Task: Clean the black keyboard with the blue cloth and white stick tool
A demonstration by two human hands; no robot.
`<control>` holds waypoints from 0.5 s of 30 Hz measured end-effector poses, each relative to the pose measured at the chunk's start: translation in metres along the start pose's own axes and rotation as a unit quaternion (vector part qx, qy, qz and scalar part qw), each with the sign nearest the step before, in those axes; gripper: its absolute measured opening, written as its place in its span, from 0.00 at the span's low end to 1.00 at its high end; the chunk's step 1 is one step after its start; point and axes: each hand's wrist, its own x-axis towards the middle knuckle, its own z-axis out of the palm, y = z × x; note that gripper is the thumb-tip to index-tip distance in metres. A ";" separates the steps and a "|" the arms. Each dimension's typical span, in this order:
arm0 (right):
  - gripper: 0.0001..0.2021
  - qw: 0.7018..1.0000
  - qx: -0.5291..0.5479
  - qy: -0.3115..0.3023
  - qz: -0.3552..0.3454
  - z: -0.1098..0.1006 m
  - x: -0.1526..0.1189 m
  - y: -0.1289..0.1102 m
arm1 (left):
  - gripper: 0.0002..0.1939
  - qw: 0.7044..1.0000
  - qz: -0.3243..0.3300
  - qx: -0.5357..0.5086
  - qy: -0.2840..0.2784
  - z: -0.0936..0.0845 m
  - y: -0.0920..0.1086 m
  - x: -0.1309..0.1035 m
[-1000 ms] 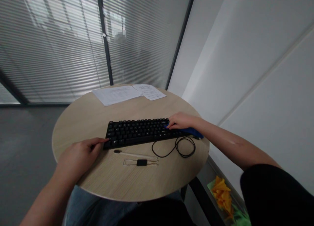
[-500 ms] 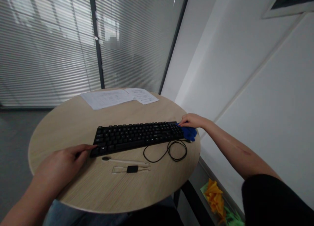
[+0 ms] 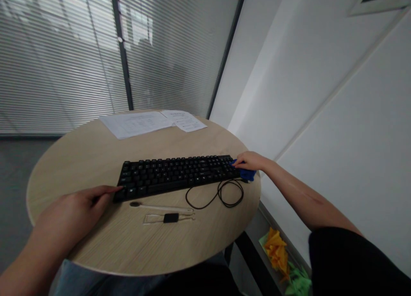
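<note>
On the round surface (image 3: 128, 253), with twelve o'clock at the far side, find a long black keyboard (image 3: 180, 176), lying flat with keys up, from near the middle out towards three o'clock. At nine o'clock, see the left hand (image 3: 80, 204), partly open, with the pointing finger out straight, touching the keyboard's left end, and the thumb a little apart. Can't tell how far the hidden fingers curl. At two o'clock, see the right hand (image 3: 248, 161), pinched shut on a bunched blue cloth (image 3: 247, 175). Find part of the cloth on the keyboard's right end and part hanging over to the side, towards three o'clock. Just below the cloth, see a thin black cord (image 3: 231, 206), looped on the wood. At five o'clock, close to the keyboard, find a thin pale stick (image 3: 160, 208) with a dark tip, and beside it, nearer the lap, a thin wire-like thing (image 3: 171, 218) with a black block. From eleven to one o'clock, see white papers (image 3: 141, 123) with print, lying flat. Past the edge at four o'clock, low down, find a crumpled orange thing (image 3: 276, 251) near a green one (image 3: 298, 281)
</note>
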 end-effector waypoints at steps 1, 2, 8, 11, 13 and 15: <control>0.17 1.000 0.001 0.001 0.005 0.000 -0.003 0.002 | 0.32 1.000 0.001 -0.003 -0.004 0.000 0.000 0.000; 0.18 1.000 0.004 0.002 0.007 0.000 -0.005 0.003 | 0.32 1.000 0.003 -0.003 -0.004 0.000 0.001 0.000; 0.20 0.998 0.044 0.051 0.016 0.015 -0.011 0.008 | 0.31 1.000 0.016 -0.003 -0.007 -0.005 0.004 -0.004; 0.20 0.994 0.060 0.081 0.032 0.027 -0.014 0.011 | 0.30 1.000 0.021 -0.010 -0.004 -0.005 0.005 -0.005; 0.20 0.994 0.063 0.082 0.040 0.031 -0.017 0.011 | 0.29 1.000 0.020 -0.013 0.008 -0.004 0.004 -0.004; 0.20 0.994 0.062 0.077 0.041 0.030 -0.020 0.009 | 0.28 0.999 0.020 -0.024 0.022 -0.003 0.003 -0.003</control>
